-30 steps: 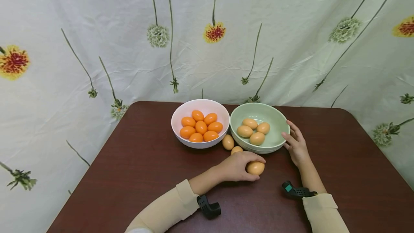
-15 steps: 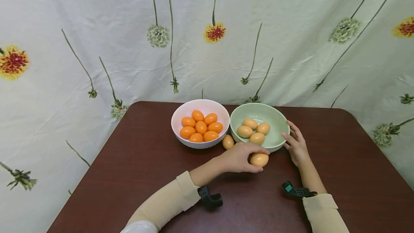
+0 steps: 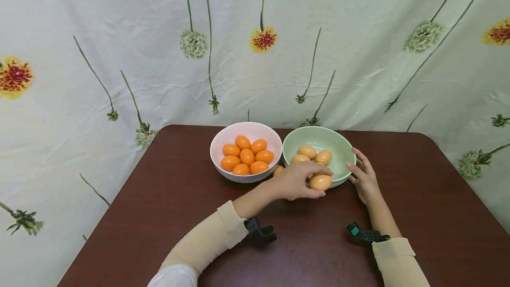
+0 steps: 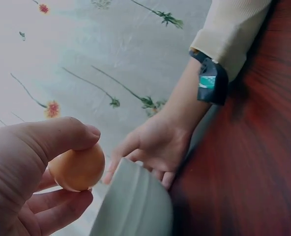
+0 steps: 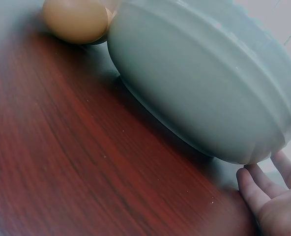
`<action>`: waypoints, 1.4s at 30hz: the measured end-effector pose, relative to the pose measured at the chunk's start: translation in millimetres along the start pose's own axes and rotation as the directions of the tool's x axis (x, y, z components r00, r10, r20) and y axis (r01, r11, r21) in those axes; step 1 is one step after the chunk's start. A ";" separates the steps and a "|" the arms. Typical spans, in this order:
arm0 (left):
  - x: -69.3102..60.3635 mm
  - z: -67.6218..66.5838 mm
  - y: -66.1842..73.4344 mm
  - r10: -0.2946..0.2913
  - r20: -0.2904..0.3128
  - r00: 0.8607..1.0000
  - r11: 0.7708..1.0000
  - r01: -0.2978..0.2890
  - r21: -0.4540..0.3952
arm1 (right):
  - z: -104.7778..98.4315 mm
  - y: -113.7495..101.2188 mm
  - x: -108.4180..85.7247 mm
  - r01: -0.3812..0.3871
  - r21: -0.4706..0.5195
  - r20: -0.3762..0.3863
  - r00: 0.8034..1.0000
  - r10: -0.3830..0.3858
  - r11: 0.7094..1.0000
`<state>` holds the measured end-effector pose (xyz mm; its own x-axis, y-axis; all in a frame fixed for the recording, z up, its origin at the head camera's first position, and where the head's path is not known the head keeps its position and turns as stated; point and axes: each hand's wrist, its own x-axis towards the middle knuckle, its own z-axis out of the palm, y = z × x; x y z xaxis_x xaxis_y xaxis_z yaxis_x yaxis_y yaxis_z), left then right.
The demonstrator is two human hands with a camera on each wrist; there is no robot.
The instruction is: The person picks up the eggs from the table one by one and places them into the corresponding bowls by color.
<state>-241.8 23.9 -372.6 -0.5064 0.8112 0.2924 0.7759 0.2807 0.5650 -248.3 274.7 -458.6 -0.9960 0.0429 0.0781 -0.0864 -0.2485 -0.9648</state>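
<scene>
My left hand [image 3: 295,182] holds a brown egg [image 3: 320,182] between thumb and fingers, over the near rim of the green bowl [image 3: 343,145]. Thumb and fingertips also show round that egg [image 4: 79,167] in the left wrist view. On the bowl's right side, my right hand [image 3: 365,181] grips the rim, thumb over it and fingers along the outside. Several brown eggs [image 3: 307,151] lie in the bowl, partly hidden by the left hand. Another brown egg [image 3: 278,170] on the table shows only in part behind the left wrist.
A pink-white bowl [image 3: 217,156] holding several orange egg-shaped pieces [image 3: 247,157] stands against the green bowl's left side. Both stand near the far edge of the dark red-brown table [image 3: 167,189]. A flowered cloth [image 3: 151,48] hangs behind.
My left hand has carried the brown egg away from the person, from above the table in front to the green bowl's near rim. The right hand has stayed on the bowl.
</scene>
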 end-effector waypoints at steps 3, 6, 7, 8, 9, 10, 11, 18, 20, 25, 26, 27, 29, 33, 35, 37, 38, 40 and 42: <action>3.1 -4.3 -0.9 0.017 -0.011 1.000 0.999 -0.016 0.036 | 0.2 -0.1 0.2 0.000 -0.003 -0.001 1.000 0.000 1.000; 6.2 -7.0 -3.1 0.013 -0.022 1.000 0.997 -0.011 0.077 | 0.1 -0.1 0.4 0.000 -0.004 -0.001 1.000 0.000 1.000; 7.2 -8.0 -3.5 0.006 -0.024 1.000 0.997 -0.004 0.081 | 0.1 -0.1 0.5 0.002 -0.004 0.001 1.000 -0.002 1.000; 8.4 -8.4 -4.8 -0.004 -0.024 1.000 0.996 0.006 0.086 | 0.0 0.0 0.6 0.002 -0.004 0.001 1.000 -0.002 1.000; 9.6 -9.0 -5.6 -0.018 -0.024 1.000 0.996 0.020 0.085 | 0.0 0.1 0.7 0.003 -0.002 0.003 1.000 -0.003 1.000; 11.1 -9.3 -6.8 -0.032 -0.022 0.999 0.997 0.033 0.074 | 0.1 0.1 0.8 0.003 -0.002 0.002 1.000 -0.003 1.000; 12.6 -9.5 -8.0 -0.042 -0.020 0.999 0.996 0.044 0.074 | 0.1 0.1 0.9 0.004 -0.002 0.004 1.000 -0.004 1.000; 25.9 -3.2 -22.2 -0.086 -0.008 0.996 0.994 0.086 0.069 | 1.8 -1.9 0.7 -0.006 0.003 0.003 1.000 0.006 1.000; 29.9 -0.7 -27.1 -0.084 -0.004 0.996 0.995 0.084 0.061 | 2.5 -2.7 0.7 -0.010 0.011 -0.001 1.000 0.010 1.000; 36.3 3.9 -36.8 -0.099 0.032 0.995 0.994 0.097 0.056 | 3.2 -3.5 0.7 -0.011 0.010 -0.003 1.000 0.011 1.000; 37.1 4.5 -38.4 -0.110 0.046 0.993 0.992 0.107 0.058 | 3.0 -3.3 0.9 -0.011 0.009 -0.003 1.000 0.011 1.000; 38.2 4.8 -39.9 -0.124 0.059 0.991 0.991 0.120 0.063 | 2.9 -3.3 0.8 -0.010 0.006 -0.003 1.000 0.010 1.000; 39.6 4.5 -41.9 -0.150 0.084 0.985 0.988 0.145 0.060 | 3.2 -3.0 1.0 -0.009 0.002 -0.005 1.000 0.009 1.000; 41.5 2.6 -43.7 -0.192 0.132 0.972 0.981 0.189 0.031 | 3.5 -2.7 1.0 -0.010 0.000 -0.006 1.000 0.010 1.000; 42.1 2.0 -44.9 -0.205 0.151 0.967 0.979 0.206 0.012 | 3.8 -2.8 0.9 -0.015 0.000 -0.004 1.000 0.015 1.000; 42.8 1.6 -46.7 -0.213 0.165 0.963 0.976 0.216 -0.003 | 3.9 -3.1 0.7 -0.019 0.002 -0.002 1.000 0.019 1.000; 43.1 1.4 -47.6 -0.215 0.171 0.962 0.976 0.220 -0.011 | 4.3 -3.4 0.7 -0.022 0.004 -0.004 1.000 0.022 1.000; 44.0 1.0 -49.0 -0.214 0.182 0.960 0.975 0.221 -0.021 | 4.4 -3.8 0.4 -0.023 0.006 -0.005 1.000 0.023 1.000; 45.1 0.5 -49.9 -0.214 0.191 0.958 0.975 0.222 -0.023 | 4.5 -4.4 0.1 -0.023 0.007 -0.007 1.000 0.023 1.000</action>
<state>-303.1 46.7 -388.0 -0.5790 0.8152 0.0122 0.6354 0.4418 0.6333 -248.1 271.4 -453.3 -0.9975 0.0438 0.0547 -0.0641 -0.2563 -0.9645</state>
